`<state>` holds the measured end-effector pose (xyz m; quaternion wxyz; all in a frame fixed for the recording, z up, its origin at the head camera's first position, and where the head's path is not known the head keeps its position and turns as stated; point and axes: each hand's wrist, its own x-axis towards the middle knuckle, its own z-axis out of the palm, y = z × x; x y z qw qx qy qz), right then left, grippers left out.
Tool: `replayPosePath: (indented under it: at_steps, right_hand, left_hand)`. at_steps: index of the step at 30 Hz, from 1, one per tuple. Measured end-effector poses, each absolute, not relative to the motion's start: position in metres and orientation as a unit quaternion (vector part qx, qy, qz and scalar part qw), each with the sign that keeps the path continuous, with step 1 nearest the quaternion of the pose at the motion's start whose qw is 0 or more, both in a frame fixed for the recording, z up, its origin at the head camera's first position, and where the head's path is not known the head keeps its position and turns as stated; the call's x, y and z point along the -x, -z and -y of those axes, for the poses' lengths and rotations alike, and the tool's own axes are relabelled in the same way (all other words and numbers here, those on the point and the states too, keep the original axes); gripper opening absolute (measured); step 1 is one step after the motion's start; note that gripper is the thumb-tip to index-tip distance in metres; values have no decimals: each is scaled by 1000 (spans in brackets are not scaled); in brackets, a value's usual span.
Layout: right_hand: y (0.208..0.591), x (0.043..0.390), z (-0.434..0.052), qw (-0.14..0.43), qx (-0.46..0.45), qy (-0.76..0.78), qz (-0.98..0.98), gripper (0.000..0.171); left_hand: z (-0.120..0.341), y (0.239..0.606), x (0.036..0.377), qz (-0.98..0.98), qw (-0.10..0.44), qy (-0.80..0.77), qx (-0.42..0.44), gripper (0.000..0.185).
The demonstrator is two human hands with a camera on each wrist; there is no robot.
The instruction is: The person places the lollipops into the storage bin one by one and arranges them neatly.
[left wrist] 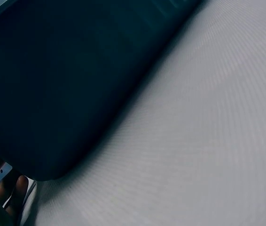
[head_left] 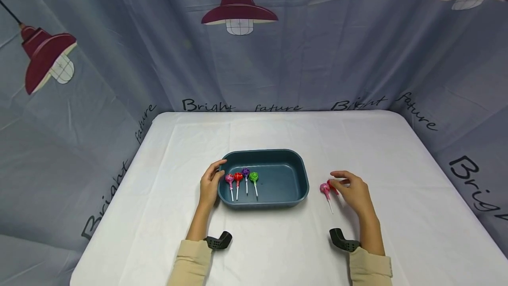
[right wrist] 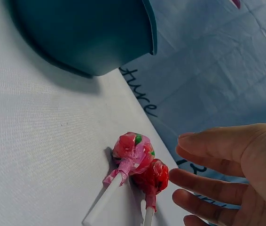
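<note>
A dark teal tray [head_left: 282, 184] lies on the white table with four-cornered rounded walls. Inside its left half are several lollipops: a pink lollipop [head_left: 229, 178], a red lollipop [head_left: 238, 176], a purple lollipop [head_left: 246, 172] and a green lollipop [head_left: 254, 176]. My left hand [head_left: 210, 184] rests at the tray's left side, fingers against the rim. To the right of the tray, my right hand [head_left: 353, 191] hovers by another pink lollipop [right wrist: 134, 151] and red lollipop [right wrist: 152, 178], lying side by side. Its fingers are spread; one fingertip is beside the red head, contact unclear.
A white cloth covers the table [head_left: 278, 250]. Behind it hangs a grey-blue curtain [head_left: 325, 56] printed with lamps and lettering. Black wrist devices, such as the left one [head_left: 219, 241], sit near both sleeves.
</note>
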<state>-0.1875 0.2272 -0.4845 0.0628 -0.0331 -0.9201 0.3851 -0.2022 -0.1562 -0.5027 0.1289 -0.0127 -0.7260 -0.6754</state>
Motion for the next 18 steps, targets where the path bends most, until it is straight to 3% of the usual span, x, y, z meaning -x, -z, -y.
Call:
replayPosePath:
  at_steps: [10, 18]
  right_hand:
    - [532, 206, -250, 54, 10, -364, 930, 39]
    - [493, 190, -232, 5, 24, -384, 923, 32]
  left_hand:
    - [158, 510, 207, 726, 135, 674, 18, 30]
    - [155, 501, 202, 729, 126, 673, 7, 30]
